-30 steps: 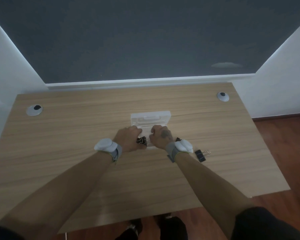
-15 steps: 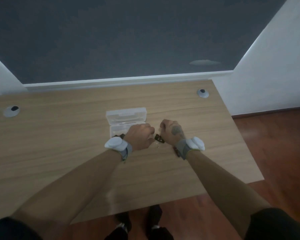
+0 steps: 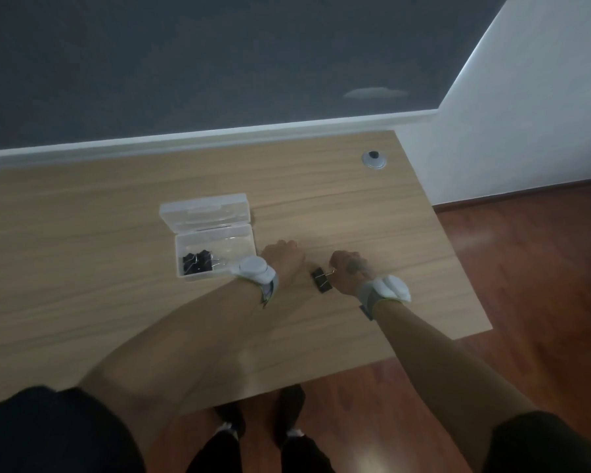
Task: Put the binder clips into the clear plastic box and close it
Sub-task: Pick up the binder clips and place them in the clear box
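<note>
The clear plastic box (image 3: 219, 242) lies open on the wooden desk, its lid (image 3: 203, 211) folded back away from me. A few black binder clips (image 3: 197, 262) sit in the box's near left corner. My left hand (image 3: 284, 259) rests on the desk just right of the box with its fingers curled under; anything inside them is hidden. Another black binder clip (image 3: 321, 280) lies on the desk between my hands. My right hand (image 3: 348, 273) pinches that clip's wire handle at its right end.
The wooden desk (image 3: 116, 319) ends close to my right hand on the right (image 3: 458, 268). A round cable grommet (image 3: 374, 159) sits at the back right corner. A dark wall panel runs behind the desk, and wood floor lies beyond the right edge.
Both hands have moved right, away from the box, whose inside with clips now shows. My right hand has taken the wire handle of a clip on the desk. The view has swung right.
</note>
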